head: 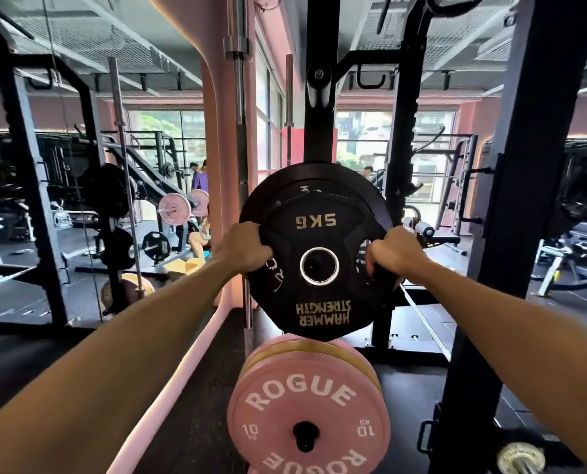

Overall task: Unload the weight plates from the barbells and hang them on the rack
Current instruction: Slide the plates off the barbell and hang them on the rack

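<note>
Head view: my left hand (242, 249) grips the left rim of the black 5 kg Hammer Strength plate (316, 254), fingers curled through its left grip slot. My right hand (396, 253) does the same on the right rim, fingers hooked into the right slot. Both arms are stretched forward, about equally far out, so neither hand leads.

The plate is upright, its face toward me and its lettering upside down. It sits straight ahead, at the black rack upright (319, 97). Another black plate (319, 174) is just behind it, its rim showing above and to the right. The steel-ringed centre hole (319, 266) looks dark; I can't tell whether a peg is already in it.

Below, pink Rogue 10 kg plates (307, 408) hang on a lower peg (305, 434), just under my plate's bottom edge.

Key relation, as I judge it: the hole's axis runs straight away from me, so the peg should be along that line. The plate must travel forward along it, both hands pushing evenly to keep it from tilting.

Far left, a loaded barbell with pink plates (175, 208) sits well apart.
</note>
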`<state>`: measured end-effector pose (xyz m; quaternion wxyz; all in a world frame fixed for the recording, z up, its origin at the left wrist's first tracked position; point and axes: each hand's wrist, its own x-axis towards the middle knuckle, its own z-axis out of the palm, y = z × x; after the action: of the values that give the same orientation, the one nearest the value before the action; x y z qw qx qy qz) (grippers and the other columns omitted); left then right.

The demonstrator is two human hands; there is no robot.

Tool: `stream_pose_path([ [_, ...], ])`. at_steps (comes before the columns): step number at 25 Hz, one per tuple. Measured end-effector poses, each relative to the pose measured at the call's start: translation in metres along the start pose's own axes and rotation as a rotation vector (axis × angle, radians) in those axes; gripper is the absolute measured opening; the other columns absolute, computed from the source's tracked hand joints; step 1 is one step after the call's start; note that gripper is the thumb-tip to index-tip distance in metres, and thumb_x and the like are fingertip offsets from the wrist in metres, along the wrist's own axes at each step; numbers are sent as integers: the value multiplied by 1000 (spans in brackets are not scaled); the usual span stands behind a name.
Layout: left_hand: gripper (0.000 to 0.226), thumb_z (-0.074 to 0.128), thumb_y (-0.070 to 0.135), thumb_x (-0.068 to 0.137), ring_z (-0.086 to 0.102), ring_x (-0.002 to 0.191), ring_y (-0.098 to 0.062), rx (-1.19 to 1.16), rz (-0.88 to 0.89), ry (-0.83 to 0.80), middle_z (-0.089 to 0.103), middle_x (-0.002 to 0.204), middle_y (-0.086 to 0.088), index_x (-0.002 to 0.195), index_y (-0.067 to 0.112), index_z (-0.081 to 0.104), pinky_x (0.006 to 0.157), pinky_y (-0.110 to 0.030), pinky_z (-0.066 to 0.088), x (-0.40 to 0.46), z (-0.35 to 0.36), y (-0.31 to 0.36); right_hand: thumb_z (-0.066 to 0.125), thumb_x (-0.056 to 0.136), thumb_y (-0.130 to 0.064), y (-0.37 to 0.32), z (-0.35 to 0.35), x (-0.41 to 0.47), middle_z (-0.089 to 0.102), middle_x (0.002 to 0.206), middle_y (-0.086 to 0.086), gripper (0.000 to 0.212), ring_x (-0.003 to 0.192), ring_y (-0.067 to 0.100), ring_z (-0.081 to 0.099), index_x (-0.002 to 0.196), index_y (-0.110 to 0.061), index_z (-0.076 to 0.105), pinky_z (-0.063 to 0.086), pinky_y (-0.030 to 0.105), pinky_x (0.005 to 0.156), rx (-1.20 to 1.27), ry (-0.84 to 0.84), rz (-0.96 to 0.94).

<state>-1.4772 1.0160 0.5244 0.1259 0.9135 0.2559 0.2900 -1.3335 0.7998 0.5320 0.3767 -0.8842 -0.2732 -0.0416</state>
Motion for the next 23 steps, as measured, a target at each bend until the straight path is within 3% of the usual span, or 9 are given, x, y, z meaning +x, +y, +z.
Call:
stream_pose_path([
  [8, 18, 61, 16, 73, 52, 72, -27, 19, -61, -14, 49, 66, 1, 63, 21, 47, 63, -31, 37, 43, 42, -23, 70, 47, -4, 12, 40, 52, 63, 70, 13, 11, 66, 34, 63, 45, -5, 59, 47, 29, 54, -10, -7, 42],
  [12, 8, 61, 15, 74, 58, 84, -35, 6, -86, -18, 57, 81, -9, 80, 15, 56, 66, -33, 40, 65, 64, -32, 71, 48, -5, 18, 61, 78, 65, 69, 15, 11, 63, 35, 65, 48, -5, 59, 45, 29, 53, -9, -32, 78],
  [16, 29, 59, 11, 75, 60, 99, -43, 13, -90, 19, 66, 102, -21, 103, 8, 64, 75, -38, 46, 86, 85, -43, 73, 56, -8, 27, 75, 103, 63, 61, 11, 14, 56, 32, 66, 53, -6, 59, 45, 26, 52, -11, -21, 88],
  [20, 41, 66, 19, 80, 60, 103, -45, 15, -80, -4, 63, 109, -23, 115, 4, 49, 83, -43, 47, 111, 99, -49, 71, 65, -20, 38, 88, 134, 64, 66, 6, 17, 52, 29, 66, 70, -8, 61, 55, 33, 60, -65, -12, 54],
  [23, 53, 68, 29, 83, 61, 100, -46, 88, -62, -5, 61, 106, -22, 114, 5, 31, 79, -46, 45, 123, 104, -51, 65, 74, -42, 43, 90, 153, 66, 71, 5, 36, 43, 29, 66, 85, -9, 60, 59, 39, 69, -184, -42, 28],
])
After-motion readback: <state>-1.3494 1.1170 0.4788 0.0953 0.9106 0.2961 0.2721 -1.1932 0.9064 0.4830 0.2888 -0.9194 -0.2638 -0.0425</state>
